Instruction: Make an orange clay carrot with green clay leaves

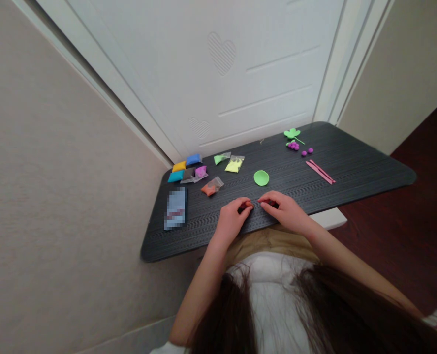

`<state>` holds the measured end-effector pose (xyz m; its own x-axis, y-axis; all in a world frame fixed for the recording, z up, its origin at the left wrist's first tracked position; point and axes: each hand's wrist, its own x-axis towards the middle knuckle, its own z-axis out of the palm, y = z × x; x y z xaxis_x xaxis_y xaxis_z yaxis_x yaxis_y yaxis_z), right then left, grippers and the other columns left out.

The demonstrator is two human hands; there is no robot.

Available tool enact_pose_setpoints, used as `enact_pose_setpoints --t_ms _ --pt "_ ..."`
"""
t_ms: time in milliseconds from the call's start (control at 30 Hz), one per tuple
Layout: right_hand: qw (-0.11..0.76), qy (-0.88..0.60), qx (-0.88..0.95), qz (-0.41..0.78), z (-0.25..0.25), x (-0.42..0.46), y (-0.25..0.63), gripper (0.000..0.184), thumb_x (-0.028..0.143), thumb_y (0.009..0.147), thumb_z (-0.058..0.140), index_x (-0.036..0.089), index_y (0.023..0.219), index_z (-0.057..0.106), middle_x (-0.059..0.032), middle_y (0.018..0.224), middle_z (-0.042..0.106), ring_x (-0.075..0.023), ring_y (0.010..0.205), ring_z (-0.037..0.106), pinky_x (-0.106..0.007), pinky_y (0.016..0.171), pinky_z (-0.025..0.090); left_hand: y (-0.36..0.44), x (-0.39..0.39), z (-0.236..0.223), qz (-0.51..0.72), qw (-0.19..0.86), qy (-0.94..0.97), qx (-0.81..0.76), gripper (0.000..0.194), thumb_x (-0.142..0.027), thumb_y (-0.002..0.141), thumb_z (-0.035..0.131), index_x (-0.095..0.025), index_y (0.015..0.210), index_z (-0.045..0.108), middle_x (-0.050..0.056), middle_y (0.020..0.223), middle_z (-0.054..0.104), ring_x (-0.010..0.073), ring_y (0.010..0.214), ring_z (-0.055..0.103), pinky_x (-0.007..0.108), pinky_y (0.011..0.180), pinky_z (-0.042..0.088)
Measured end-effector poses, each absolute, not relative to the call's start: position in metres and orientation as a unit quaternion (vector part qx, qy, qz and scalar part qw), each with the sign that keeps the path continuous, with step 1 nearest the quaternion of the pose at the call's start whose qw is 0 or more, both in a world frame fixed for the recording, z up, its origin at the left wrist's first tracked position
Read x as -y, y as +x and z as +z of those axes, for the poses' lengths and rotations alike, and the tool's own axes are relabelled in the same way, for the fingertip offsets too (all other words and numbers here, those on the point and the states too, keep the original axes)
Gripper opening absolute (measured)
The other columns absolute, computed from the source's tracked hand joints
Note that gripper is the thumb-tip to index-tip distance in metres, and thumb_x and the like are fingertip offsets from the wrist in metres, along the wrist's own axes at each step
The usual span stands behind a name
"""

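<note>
Low over the near edge of the dark table, my left hand (235,216) pinches a small lump of orange-red clay (249,204) between thumb and fingers. My right hand (283,210) is just to its right, with thumb and fingertips drawn close together. Whatever may be between those fingertips is too small to make out. A short gap separates the two hands. Just beyond them lies a flat, round green clay disc (261,178), touched by neither hand. An opened bag of orange clay (211,187) rests to the left.
Several coloured clay packets (188,174) are grouped at the table's left, behind a phone-like device (175,209). A yellow packet (234,163) and a green packet (221,158) lie farther back. At right are pink tools (320,172), purple balls (293,146) and a green clover-like shape (292,133).
</note>
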<state>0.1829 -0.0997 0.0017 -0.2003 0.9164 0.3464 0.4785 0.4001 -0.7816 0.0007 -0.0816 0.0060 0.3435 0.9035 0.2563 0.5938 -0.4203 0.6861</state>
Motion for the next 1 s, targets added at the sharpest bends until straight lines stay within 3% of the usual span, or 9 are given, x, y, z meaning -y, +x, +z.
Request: enact_pose_setpoints --t_ms 533,1000 --pt "0.419 -0.475 0.724 0.272 0.0 0.099 0.182 0.018 0.027 0.08 0.046 0.02 0.09 0.06 -0.0024 0.089 0.061 -0.0139 0.083 0.054 -0.028 0.075 0.042 0.0 0.081 0.012 0.28 0.258 0.802 -0.46 0.019 -0.024 0.075 0.049 -0.02 0.092 0.057 0.0 0.086 0.064 0.0119 0.078 0.059 0.026 0.076 0.044" --pt "0.415 -0.476 0.725 0.274 -0.001 0.099 0.182 0.018 0.027 0.08 0.046 0.02 0.09 0.06 -0.0023 0.09 0.061 -0.0138 0.083 0.054 -0.028 0.075 0.042 0.001 0.083 0.02 0.242 0.205 0.831 -0.456 0.017 -0.02 0.075 0.049 -0.021 0.089 0.058 0.001 0.086 0.063 0.0132 0.08 0.057 0.026 0.076 0.043"
